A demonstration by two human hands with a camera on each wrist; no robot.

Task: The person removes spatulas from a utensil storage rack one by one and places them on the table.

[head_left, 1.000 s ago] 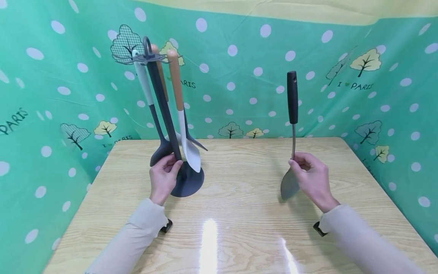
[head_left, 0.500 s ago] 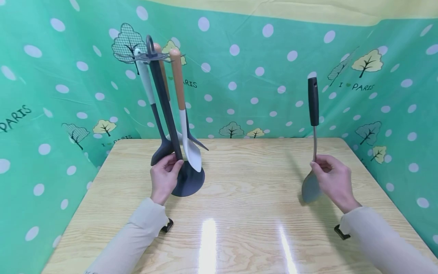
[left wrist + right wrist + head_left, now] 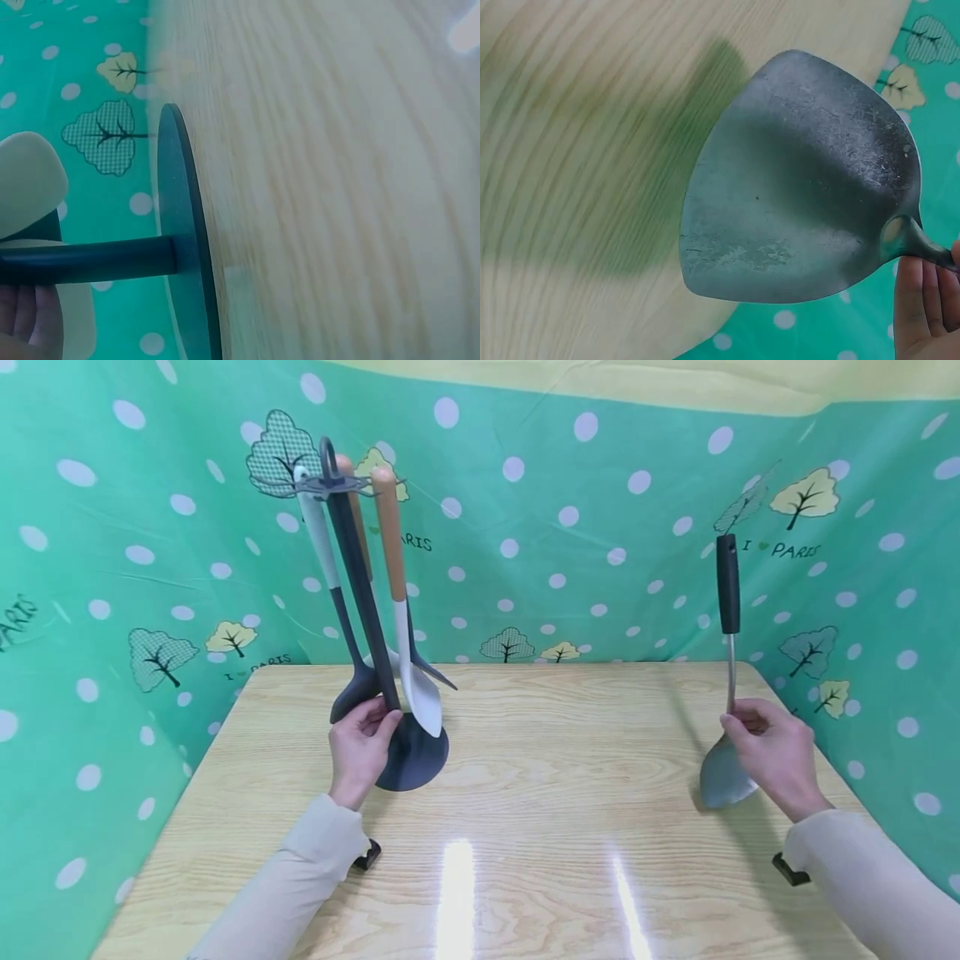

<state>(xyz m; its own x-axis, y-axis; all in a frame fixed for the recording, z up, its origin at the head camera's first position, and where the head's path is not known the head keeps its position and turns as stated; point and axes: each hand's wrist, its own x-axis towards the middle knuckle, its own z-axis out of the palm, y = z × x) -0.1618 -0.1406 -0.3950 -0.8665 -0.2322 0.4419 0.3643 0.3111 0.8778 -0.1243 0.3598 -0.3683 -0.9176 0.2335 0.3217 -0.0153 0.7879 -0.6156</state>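
My right hand [image 3: 772,756] grips the thin metal shaft of a wok spatula [image 3: 727,585] just above its blade, near the table's right edge. Its black handle points up and its worn metal blade [image 3: 795,195] hangs down, with a shadow falling on the wood beside it. On the left, my left hand [image 3: 360,756] holds the lower pole of a dark utensil stand [image 3: 360,581], whose round base [image 3: 187,225] sits on the table. From the stand's top ring hang a white-handled dark ladle [image 3: 318,535], a wooden-handled white turner [image 3: 388,535] and other utensils, partly hidden.
The light wood table [image 3: 540,793] spreads between both hands, with glare streaks near its front. A green dotted curtain [image 3: 525,552] encloses the back and sides. A small black device [image 3: 791,868] shows at the right wrist, another [image 3: 367,855] at the left.
My right hand has carried the wok spatula steadily to the right, from right of centre to near the table's right edge. My left hand and the stand stay put.
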